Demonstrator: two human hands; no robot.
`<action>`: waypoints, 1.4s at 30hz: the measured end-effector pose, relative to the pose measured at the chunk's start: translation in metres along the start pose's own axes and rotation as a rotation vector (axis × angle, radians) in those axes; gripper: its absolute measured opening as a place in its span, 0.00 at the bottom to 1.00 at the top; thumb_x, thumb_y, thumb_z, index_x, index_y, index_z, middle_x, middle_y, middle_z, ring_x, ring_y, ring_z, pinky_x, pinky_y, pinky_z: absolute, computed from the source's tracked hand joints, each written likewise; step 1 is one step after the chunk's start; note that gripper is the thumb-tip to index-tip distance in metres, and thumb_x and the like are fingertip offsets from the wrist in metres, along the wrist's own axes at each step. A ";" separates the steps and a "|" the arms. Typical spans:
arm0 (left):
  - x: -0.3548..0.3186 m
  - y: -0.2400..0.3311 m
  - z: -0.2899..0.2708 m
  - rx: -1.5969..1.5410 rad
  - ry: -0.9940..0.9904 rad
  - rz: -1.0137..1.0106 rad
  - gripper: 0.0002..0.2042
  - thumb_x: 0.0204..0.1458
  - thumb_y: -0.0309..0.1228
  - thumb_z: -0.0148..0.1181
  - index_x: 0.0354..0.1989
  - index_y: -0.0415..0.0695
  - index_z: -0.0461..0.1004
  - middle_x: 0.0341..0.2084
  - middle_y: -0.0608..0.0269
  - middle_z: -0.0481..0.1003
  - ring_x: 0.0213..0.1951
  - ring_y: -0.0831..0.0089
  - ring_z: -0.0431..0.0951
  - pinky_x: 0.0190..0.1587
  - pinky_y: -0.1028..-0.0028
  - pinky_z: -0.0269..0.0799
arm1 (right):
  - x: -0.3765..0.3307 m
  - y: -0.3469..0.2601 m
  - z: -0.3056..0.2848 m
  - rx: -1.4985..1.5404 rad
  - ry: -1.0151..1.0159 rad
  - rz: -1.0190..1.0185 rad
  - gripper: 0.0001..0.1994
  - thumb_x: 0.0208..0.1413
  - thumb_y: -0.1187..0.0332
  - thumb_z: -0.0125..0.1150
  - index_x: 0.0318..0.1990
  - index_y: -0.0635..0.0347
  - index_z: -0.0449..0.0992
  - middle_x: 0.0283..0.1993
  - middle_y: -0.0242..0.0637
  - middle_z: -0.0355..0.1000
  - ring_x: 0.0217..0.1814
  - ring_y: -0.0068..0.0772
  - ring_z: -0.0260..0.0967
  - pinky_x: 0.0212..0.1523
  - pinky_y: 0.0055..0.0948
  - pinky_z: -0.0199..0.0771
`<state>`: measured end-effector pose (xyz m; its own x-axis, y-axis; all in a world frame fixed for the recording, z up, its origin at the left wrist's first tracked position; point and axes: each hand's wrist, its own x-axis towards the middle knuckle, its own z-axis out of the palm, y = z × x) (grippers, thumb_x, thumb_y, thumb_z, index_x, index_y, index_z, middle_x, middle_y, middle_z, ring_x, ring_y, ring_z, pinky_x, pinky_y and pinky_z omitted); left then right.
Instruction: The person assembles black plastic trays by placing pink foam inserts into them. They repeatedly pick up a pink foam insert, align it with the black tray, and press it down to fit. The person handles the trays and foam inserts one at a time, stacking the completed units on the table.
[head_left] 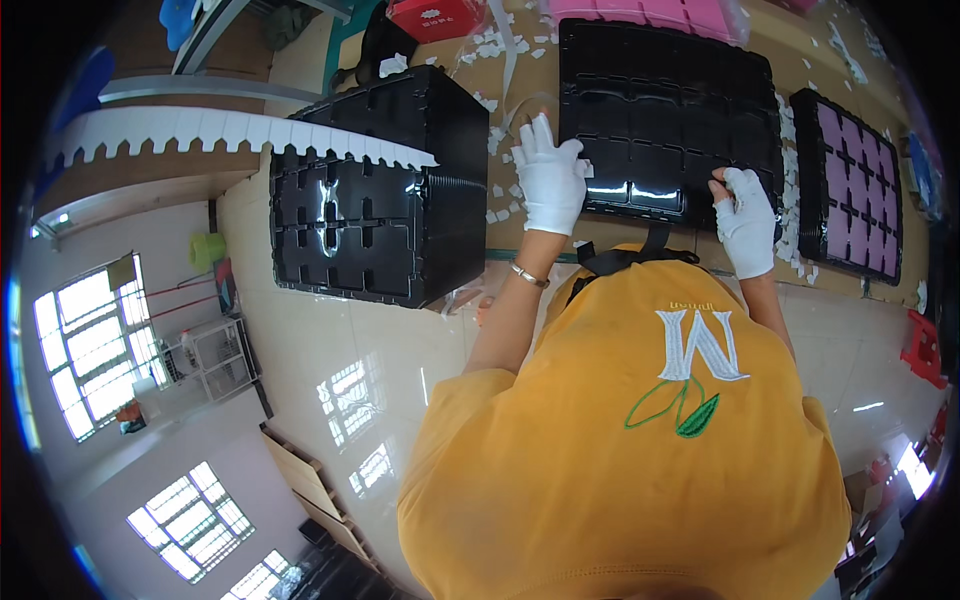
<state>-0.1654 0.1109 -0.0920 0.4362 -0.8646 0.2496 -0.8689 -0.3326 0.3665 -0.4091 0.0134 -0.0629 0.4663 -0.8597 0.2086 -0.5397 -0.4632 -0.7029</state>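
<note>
A stack of glossy black moulded plastic trays (670,110) lies on the table in front of me. My left hand (550,180), in a white glove, is at its left edge with the fingers stretched out and apart. A small white piece (587,169) shows beside that hand, against the tray edge. Over the stack's near right corner is my right hand (746,215), gloved in white with bare thumb and index tips. Those two tips are bent close together by the tray; whatever is between them is too small to make out.
A tall stack of black trays (345,220) stands left, with a white toothed strip (250,132) reaching over it. Black trays with a pinkish-purple layer (858,185) lie at right. Small white scraps (488,45) litter the brown tabletop. A red box (432,18) and pink sheets (650,14) sit farther back.
</note>
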 end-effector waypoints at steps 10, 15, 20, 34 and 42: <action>-0.001 -0.006 0.014 0.046 -0.121 0.052 0.05 0.42 0.31 0.64 0.27 0.46 0.78 0.60 0.46 0.60 0.60 0.45 0.59 0.60 0.46 0.56 | 0.011 -0.002 0.007 0.037 -0.013 -0.024 0.08 0.50 0.74 0.63 0.38 0.61 0.75 0.31 0.40 0.70 0.29 0.36 0.70 0.32 0.29 0.69; -0.002 -0.004 0.010 0.028 -0.156 0.032 0.05 0.42 0.29 0.63 0.28 0.46 0.76 0.59 0.47 0.61 0.59 0.47 0.60 0.59 0.45 0.56 | 0.012 0.005 0.006 0.049 -0.002 -0.036 0.07 0.50 0.74 0.63 0.38 0.61 0.75 0.30 0.39 0.70 0.28 0.36 0.69 0.31 0.29 0.69; -0.013 -0.002 0.007 0.225 -0.102 0.205 0.06 0.42 0.28 0.63 0.30 0.47 0.76 0.58 0.49 0.63 0.58 0.50 0.61 0.57 0.45 0.57 | 0.013 0.006 0.005 0.074 0.001 -0.027 0.08 0.50 0.75 0.63 0.38 0.61 0.75 0.30 0.39 0.70 0.29 0.36 0.70 0.32 0.29 0.69; 0.003 -0.001 0.008 0.086 -0.073 0.185 0.03 0.40 0.25 0.61 0.25 0.44 0.76 0.57 0.47 0.63 0.58 0.48 0.62 0.59 0.44 0.55 | 0.015 0.009 0.006 0.068 0.013 -0.038 0.06 0.51 0.73 0.62 0.37 0.61 0.76 0.31 0.40 0.70 0.30 0.40 0.69 0.33 0.31 0.69; -0.054 -0.002 -0.036 -0.001 0.219 0.042 0.07 0.37 0.20 0.58 0.27 0.43 0.72 0.51 0.47 0.68 0.53 0.48 0.67 0.59 0.44 0.56 | 0.002 0.019 -0.011 0.108 0.043 -0.019 0.06 0.51 0.76 0.62 0.38 0.61 0.75 0.30 0.38 0.69 0.29 0.36 0.69 0.31 0.28 0.68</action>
<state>-0.1789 0.1719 -0.0741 0.4396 -0.7755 0.4531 -0.8874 -0.2972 0.3523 -0.4258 0.0002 -0.0683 0.4437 -0.8606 0.2498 -0.4514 -0.4555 -0.7673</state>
